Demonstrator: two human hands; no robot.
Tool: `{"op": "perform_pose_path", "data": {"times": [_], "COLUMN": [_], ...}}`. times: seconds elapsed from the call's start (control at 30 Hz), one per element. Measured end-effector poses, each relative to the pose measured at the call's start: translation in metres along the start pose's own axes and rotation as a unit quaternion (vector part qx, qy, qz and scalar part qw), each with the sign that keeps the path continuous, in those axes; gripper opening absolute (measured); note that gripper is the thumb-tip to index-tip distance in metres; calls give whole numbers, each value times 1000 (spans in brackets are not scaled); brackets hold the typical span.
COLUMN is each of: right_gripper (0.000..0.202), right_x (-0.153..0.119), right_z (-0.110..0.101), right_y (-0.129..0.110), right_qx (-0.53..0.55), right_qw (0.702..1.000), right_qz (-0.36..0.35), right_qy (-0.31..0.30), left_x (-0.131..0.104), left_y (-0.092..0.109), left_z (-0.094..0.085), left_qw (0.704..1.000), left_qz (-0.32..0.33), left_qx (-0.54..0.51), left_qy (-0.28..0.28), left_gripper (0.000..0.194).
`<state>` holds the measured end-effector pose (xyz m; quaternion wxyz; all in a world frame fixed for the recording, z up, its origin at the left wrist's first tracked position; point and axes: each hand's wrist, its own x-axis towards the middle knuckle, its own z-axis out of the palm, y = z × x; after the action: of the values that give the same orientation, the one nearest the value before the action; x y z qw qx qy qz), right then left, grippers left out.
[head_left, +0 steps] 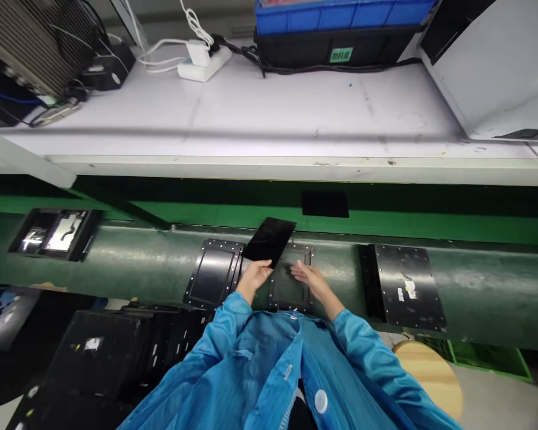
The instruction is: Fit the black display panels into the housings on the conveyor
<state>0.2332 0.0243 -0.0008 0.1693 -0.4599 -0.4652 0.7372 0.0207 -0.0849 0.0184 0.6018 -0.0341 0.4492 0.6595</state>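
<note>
Head view: I see my left hand (254, 276) gripping a dark glossy panel (269, 240) by its lower edge, tilted up above the green belt (130, 263). My right hand (308, 279) lies open, palm down, on a black frame (291, 280) directly under the panel. A second frame (214, 273) sits just to the left, and a black plate (406, 286) lies well apart on the right.

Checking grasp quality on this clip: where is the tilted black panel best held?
By its near lower edge, from the person's side. The black panel tilts up and away over the frame, so only that edge is reachable; the left hand already pinches it there.
</note>
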Motion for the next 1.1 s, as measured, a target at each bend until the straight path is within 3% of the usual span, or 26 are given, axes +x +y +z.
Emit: {"op": "perform_pose_path", "data": {"times": [0.1,0.2,0.4,0.57,0.67,0.8,0.9,1.0,1.1], "right_gripper": [43,29,28,33,38,46,53,55,55], "right_x": [-8,-9,-3,8,16,19,9,-18,-59], "right_z": [28,34,7,-13,-22,-23,-15,-1,22], "right_y": [0,7,29,29,20,9,0,-16,-38], "right_qx": [160,229,257,194,122,62,36,-37,-130], "right_qw": [984,972,957,974,987,996,997,987,962], "right_qz": [40,60,72,62,48,18,-36,-141,-223], "right_qy": [-65,-5,109,98,99,56,50,70,93], "left_x": [-29,-52,-76,-76,-77,-76,-75,-74,-68], "left_y": [-44,-69,-99,-115,-117,-109,-93,-71,-54], "left_z": [5,5,-1,-17,-33,-46,-48,-42,-21], "left_qw": [999,999,993,952,940,959,957,955,962], "left_qz": [-41,-38,-57,-171,-157,-80,-23,49,120], "left_qx": [-4,22,103,253,300,232,218,252,235], "left_qy": [-5,9,8,6,46,140,189,150,72], "left_gripper": [25,29,37,45,48,45,46,50,50]}}
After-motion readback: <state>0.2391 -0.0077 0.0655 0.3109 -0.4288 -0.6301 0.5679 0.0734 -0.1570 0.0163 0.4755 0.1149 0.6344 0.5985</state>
